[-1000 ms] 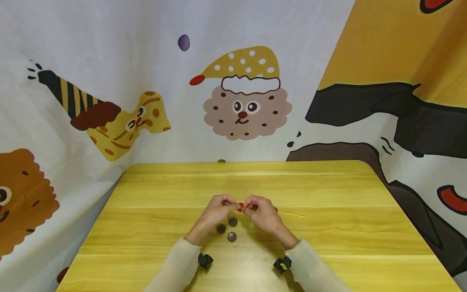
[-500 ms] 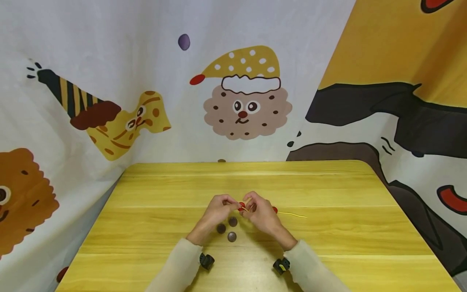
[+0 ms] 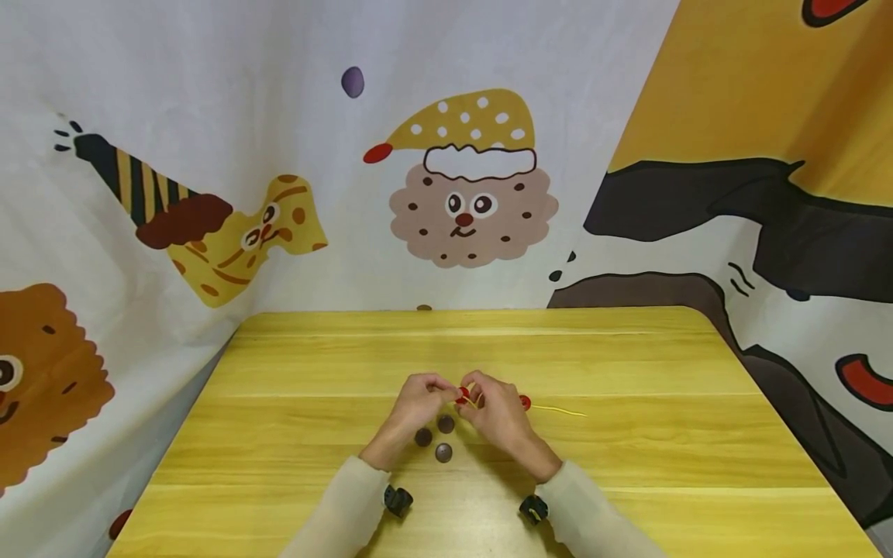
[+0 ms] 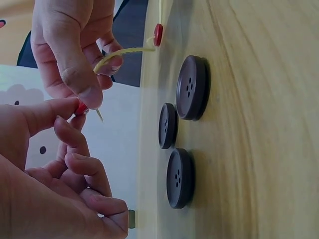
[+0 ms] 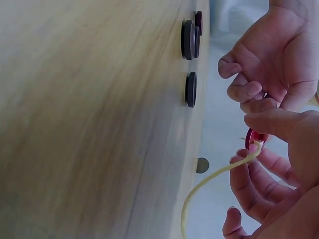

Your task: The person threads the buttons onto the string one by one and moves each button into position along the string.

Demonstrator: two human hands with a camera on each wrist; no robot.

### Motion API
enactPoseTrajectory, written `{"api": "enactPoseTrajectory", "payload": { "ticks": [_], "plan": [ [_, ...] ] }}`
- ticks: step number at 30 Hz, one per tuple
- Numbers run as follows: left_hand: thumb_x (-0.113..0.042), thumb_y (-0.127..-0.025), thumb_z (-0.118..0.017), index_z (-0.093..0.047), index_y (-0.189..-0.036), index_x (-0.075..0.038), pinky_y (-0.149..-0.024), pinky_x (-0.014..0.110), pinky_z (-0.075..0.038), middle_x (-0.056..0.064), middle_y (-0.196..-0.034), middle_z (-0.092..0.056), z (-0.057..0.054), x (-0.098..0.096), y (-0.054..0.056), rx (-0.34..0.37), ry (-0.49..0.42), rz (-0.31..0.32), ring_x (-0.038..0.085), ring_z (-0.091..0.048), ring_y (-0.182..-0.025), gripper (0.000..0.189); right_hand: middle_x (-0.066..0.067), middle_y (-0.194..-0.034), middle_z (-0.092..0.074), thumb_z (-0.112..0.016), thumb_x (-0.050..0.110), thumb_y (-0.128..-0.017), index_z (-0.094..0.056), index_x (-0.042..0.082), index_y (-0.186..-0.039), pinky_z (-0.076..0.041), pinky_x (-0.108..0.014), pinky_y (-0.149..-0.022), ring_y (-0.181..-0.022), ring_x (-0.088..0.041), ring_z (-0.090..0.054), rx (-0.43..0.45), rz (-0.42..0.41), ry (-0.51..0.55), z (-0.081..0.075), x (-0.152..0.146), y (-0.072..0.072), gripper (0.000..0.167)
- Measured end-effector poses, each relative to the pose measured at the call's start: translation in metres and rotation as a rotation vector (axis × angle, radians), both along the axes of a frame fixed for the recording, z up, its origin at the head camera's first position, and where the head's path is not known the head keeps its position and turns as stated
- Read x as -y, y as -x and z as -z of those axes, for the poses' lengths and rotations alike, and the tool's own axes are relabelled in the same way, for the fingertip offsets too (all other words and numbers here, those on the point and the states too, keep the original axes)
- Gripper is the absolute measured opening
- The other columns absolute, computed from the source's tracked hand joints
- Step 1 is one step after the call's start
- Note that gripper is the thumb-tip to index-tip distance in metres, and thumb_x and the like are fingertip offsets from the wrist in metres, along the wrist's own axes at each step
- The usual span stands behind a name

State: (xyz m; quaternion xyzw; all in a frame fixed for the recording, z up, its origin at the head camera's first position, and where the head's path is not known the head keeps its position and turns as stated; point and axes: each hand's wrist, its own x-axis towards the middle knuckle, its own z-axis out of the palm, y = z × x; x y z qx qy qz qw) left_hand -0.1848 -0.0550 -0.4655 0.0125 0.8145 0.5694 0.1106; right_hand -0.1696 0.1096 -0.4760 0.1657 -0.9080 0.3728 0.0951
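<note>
Between the two hands is a small red button [image 3: 463, 395] with a yellow cord [image 5: 214, 175] passing into it; a short cord tip pokes out on the far side in the right wrist view. My left hand [image 3: 420, 401] pinches this button between thumb and index finger, the other fingers curled beneath. My right hand [image 3: 497, 412] grips it from the opposite side, thumb on its edge and fingers just under it. A second red button [image 3: 525, 402] lies on the table right of my right hand, strung on the same cord, whose loose end trails rightward.
Three dark brown buttons [image 3: 443, 452] lie on the wooden table [image 3: 279, 449] in front of my left wrist. A dark reddish disc [image 5: 199, 23] stands behind them in the right wrist view. A printed cloth [image 3: 314, 116] hangs beyond the table's back edge.
My right fingers spread from the held button, baring the cord, then came back close to it. My left hand keeps its pinch almost unmoved.
</note>
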Motion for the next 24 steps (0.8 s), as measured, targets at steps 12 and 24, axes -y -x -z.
{"api": "enactPoseTrajectory", "payload": {
  "ticks": [12, 24],
  "plan": [
    [-0.022, -0.093, -0.069, -0.075, -0.092, -0.01, -0.074, 0.033, -0.046, 0.001, -0.086, -0.068, -0.008, 0.011, -0.003, -0.069, 0.073, 0.015, 0.016, -0.059, -0.081, 0.014, -0.002, -0.078, -0.07, -0.08, 0.002, -0.078, -0.065, 0.007, -0.101, -0.048, -0.021, -0.058, -0.065, -0.009, -0.06, 0.054, -0.05, 0.107, 0.002, -0.006, 0.001, 0.028],
    [-0.022, -0.093, -0.069, -0.074, -0.103, -0.008, -0.065, 0.031, -0.042, 0.005, -0.088, -0.061, -0.002, 0.013, -0.003, -0.056, 0.039, 0.068, 0.019, -0.053, -0.078, 0.018, -0.007, -0.087, -0.074, -0.077, -0.002, -0.079, -0.064, 0.003, -0.106, -0.05, -0.022, -0.062, -0.07, -0.012, -0.063, 0.114, -0.12, 0.172, 0.003, -0.012, 0.004, 0.03]
  ]
}}
